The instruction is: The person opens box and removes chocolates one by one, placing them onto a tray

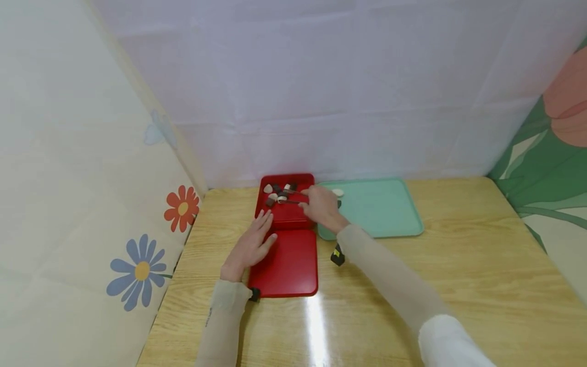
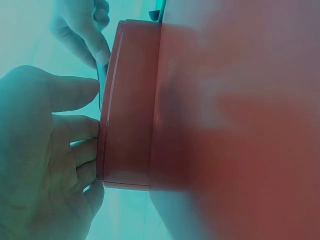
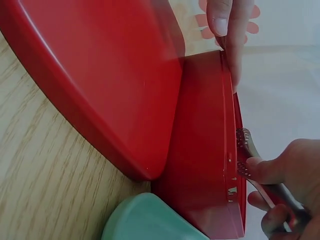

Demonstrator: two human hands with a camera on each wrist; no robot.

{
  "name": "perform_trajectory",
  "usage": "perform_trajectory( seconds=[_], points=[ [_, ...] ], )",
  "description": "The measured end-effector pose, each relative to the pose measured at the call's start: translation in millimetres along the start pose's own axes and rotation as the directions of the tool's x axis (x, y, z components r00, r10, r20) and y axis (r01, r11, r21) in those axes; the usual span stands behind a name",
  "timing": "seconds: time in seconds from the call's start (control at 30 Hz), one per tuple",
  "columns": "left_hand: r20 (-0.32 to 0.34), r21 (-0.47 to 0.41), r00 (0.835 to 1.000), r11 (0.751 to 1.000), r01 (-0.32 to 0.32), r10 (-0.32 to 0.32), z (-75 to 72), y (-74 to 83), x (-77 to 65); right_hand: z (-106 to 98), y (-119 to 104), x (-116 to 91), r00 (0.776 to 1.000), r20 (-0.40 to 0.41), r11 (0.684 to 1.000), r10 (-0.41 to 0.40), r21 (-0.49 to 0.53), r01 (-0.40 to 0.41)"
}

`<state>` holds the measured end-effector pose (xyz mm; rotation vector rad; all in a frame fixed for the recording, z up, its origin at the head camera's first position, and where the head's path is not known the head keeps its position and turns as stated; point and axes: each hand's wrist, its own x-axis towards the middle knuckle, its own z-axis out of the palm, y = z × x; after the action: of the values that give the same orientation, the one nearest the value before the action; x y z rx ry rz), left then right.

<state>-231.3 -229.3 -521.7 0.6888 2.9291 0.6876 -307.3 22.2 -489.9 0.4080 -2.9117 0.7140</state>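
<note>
My right hand (image 1: 322,206) holds a pair of metal tongs (image 3: 250,145) over the red box (image 1: 293,217). The tongs' perforated tips are parted and lie among several small white and dark brown pieces (image 1: 270,202) at the box's left side; whether they pinch one cannot be told. On the box's near left rim, my left hand (image 1: 251,243) rests with its fingers extended. In the left wrist view its thumb and fingertips touch the box edge, and the box's inside is hidden.
A flat red lid or tray (image 1: 284,265) lies directly in front of the box. To the right is a mint-green tray (image 1: 380,209) with a white oval piece (image 1: 338,192) near its left edge. Fabric walls stand behind and at the left of the wooden table (image 1: 458,255).
</note>
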Motion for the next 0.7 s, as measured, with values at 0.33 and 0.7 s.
perform_trajectory(
  seconds=[0.33, 0.7],
  points=[
    [0.007, 0.005, 1.0, 1.0, 0.007, -0.007, -0.2, 0.4, 0.7, 8, -8, 5, 1.0, -0.015, 0.994, -0.006, -0.105, 0.005],
    [-0.007, 0.009, 1.0, 1.0, -0.021, 0.022, -0.7, 1.0, 0.7, 11, -13, 6, 1.0, -0.008, 0.991, -0.024, -0.129, 0.022]
  ],
)
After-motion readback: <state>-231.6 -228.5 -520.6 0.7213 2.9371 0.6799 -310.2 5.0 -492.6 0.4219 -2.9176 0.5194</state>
